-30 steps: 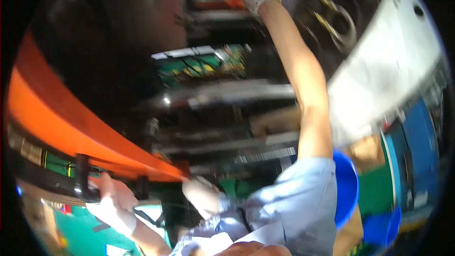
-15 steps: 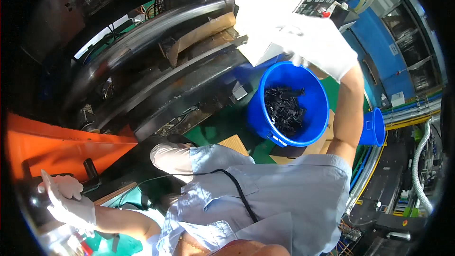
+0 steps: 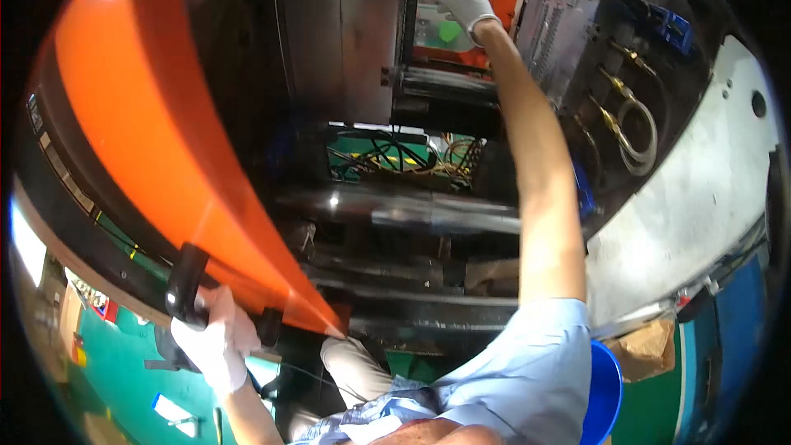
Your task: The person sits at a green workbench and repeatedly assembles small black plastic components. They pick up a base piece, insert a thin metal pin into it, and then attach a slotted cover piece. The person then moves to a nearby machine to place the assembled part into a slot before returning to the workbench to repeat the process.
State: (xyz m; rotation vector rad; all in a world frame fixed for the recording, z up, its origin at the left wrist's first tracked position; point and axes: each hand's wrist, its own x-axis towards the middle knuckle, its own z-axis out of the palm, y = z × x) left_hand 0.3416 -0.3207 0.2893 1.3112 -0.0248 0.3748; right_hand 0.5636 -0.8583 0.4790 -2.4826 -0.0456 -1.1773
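My left hand point(image 3: 216, 339), in a white glove, is closed round the black handle point(image 3: 188, 284) of the orange machine door point(image 3: 156, 115). My right arm stretches far forward into the machine. White-gloved too, my right hand point(image 3: 465, 10) is in the gap between a dark metal plate point(image 3: 342, 41) on the left and a steel mould block point(image 3: 548, 33) on the right. Its fingers reach out leftward, slightly bent, and I see nothing held in them. Behind that hand is a window point(image 3: 432, 21) with something green beyond it.
A thick shiny bar point(image 3: 445, 213) crosses below my right arm, with cables point(image 3: 404, 152) behind it. Hoses with brass fittings point(image 3: 630, 128) hang at the right by a pale metal panel point(image 3: 684, 214). A blue bucket point(image 3: 606, 391) and brown paper bag point(image 3: 649, 350) stand at lower right.
The view has swung left to the machine's opening. My right hand has left the area above the blue bucket and reaches inside. My left hand, previously spread beside the handle, now grips it.
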